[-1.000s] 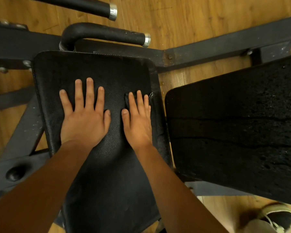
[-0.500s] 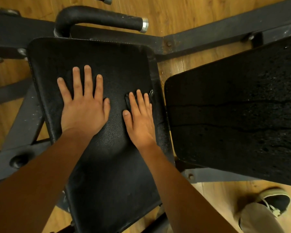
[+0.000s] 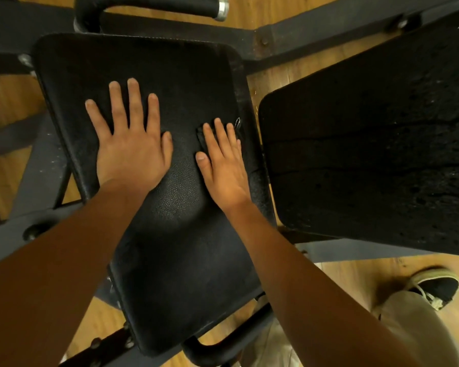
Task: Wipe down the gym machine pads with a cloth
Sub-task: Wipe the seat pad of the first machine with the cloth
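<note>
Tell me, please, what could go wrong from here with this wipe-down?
The dark cloth sits under the fingers of the right hand, near the right edge of the seat pad, so it could slide off into the gap. The bare left hand presses flat on the same pad and may smudge it. The neighbouring pad looks cracked and might snag the cloth.

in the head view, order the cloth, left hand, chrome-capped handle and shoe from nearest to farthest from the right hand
1. cloth, under the right hand fingers
2. left hand, beside it on the same pad
3. chrome-capped handle, past the pad's top
4. shoe, far lower right
</note>
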`<state>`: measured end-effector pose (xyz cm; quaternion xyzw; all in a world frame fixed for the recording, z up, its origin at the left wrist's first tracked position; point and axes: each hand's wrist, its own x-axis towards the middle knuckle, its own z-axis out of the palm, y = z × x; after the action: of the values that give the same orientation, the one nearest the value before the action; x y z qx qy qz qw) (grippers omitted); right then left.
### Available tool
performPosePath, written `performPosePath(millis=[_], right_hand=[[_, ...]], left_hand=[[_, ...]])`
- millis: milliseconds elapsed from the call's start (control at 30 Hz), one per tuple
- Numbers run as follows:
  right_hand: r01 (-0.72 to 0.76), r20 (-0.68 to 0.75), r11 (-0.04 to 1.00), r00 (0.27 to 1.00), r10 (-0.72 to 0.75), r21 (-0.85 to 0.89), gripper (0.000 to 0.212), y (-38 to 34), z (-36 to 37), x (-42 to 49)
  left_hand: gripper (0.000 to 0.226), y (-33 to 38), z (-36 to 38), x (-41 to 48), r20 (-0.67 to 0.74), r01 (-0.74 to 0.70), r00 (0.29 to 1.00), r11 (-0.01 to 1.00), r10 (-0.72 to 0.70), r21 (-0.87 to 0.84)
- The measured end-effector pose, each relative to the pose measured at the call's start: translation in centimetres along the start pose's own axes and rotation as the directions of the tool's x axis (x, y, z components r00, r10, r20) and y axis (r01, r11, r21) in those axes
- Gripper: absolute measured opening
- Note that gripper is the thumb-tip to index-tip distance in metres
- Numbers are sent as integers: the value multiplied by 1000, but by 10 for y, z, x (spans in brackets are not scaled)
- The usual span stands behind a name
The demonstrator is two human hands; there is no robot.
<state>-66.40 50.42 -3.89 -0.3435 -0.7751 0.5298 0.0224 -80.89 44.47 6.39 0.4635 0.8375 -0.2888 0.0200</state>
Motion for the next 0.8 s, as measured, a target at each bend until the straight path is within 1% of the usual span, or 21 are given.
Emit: performPosePath(millis=[100,200,267,567,667,800], right_hand=[[11,29,1000,1000,-10,-24,57,11,3,-29],[-36,51,999,998,37,-27,58,17,9,-61],[-56,57,998,997,58,-21,59,18,11,-66],[-81,-33,996,996,81,-20,55,12,14,-41],[-100,-31,995,995,99,-14,56,12,16,-52],[-107,-38,994,994,106,-7,56,23,24,-91]], left_hand=[[67,-1,-1,0,1,-6,1000,1000,6,4],[67,-1,-3,0,7,-14,1000,1000,14,-4],[67,-1,-3,0,9,-15,1000,1000,15,-10],[66,-1,-2,1,7,-18,1000,1000,18,-16],[66,-1,-3,0,11,-15,1000,1000,15,-14],[66,-1,-3,1,7,-23,1000,1000,23,-19]])
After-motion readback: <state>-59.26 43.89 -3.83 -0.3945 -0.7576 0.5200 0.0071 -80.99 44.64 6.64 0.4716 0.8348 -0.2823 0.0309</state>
